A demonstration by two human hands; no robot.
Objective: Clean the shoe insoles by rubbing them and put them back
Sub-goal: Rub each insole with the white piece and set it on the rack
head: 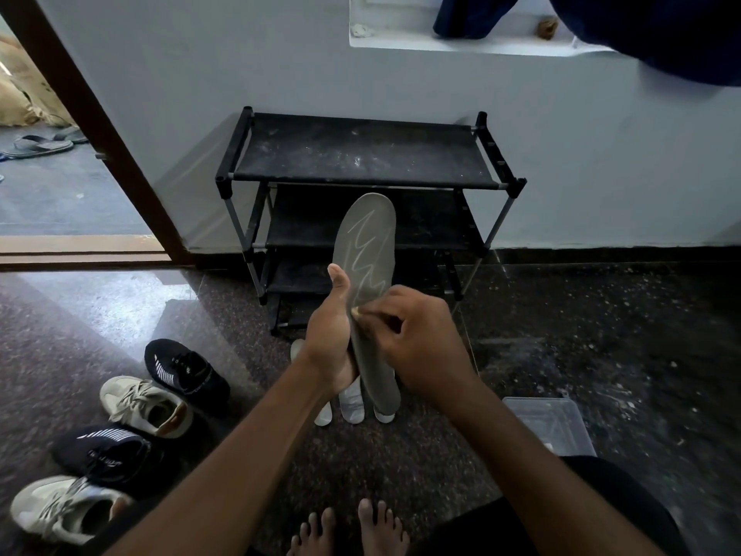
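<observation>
A grey insole (367,250) with a pale zigzag line stands upright in the middle of the view. My left hand (331,335) grips its lower half from the left, thumb up along the edge. My right hand (417,339) has curled fingers against the insole's face and pinches a small pale thing at its fingertips; what it is I cannot tell. Three white insoles (351,403) lie on the floor under my hands. Two black sneakers (186,371) (112,455) and two beige sneakers (146,405) (60,507) sit at the lower left.
A black shoe rack (361,154) stands against the white wall straight ahead. A clear plastic box (549,423) sits on the dark stone floor to my right. My bare feet (349,531) are at the bottom. An open doorway (48,174) with sandals lies at the left.
</observation>
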